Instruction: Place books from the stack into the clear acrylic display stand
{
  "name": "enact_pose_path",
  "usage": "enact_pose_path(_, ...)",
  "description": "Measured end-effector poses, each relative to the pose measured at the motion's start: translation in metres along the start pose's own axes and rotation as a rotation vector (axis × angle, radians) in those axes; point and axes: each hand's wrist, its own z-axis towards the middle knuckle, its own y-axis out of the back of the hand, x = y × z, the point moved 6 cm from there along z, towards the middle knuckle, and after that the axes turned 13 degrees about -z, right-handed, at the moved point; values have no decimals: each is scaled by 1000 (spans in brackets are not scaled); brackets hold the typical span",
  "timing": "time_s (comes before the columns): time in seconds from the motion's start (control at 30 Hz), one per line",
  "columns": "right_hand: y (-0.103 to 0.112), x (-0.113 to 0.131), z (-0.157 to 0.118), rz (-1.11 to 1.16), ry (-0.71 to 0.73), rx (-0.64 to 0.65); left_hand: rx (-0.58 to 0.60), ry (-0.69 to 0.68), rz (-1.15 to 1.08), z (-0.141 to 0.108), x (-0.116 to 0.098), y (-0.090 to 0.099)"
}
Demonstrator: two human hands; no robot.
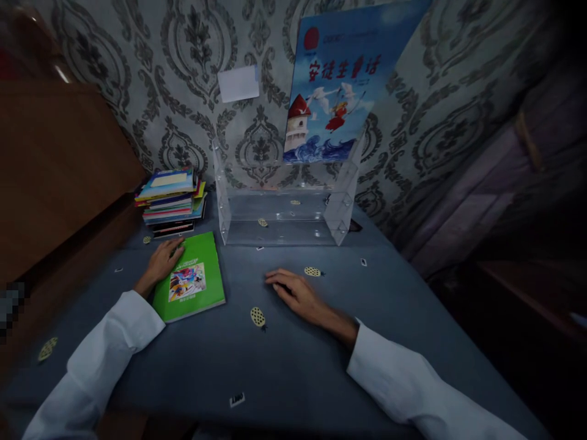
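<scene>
A green book (195, 287) with a colourful picture on its cover lies flat on the left part of the dark blue-grey table. My left hand (164, 260) rests on its upper left edge, fingers stretched out and not wrapped round it. Over the middle of the table, right of the book, my right hand (296, 293) is low with its fingers extended and nothing in them. Behind both hands stands a clear acrylic rack (279, 232). A blue book (334, 85) with red characters and a castle is upright at the rack's right side.
A stack of books (172, 198) sits at the back left, beside a brown wooden panel (64, 177). The patterned cloth (275, 379) covers the table. A white card (239, 84) is on the wall, and a curtain (486, 177) hangs at right.
</scene>
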Motion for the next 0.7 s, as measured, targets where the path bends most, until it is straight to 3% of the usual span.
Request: enact_pose_path(0.7,-4,0,-2,-51,19,-10,-16,-36,-5,-31,-29,-7)
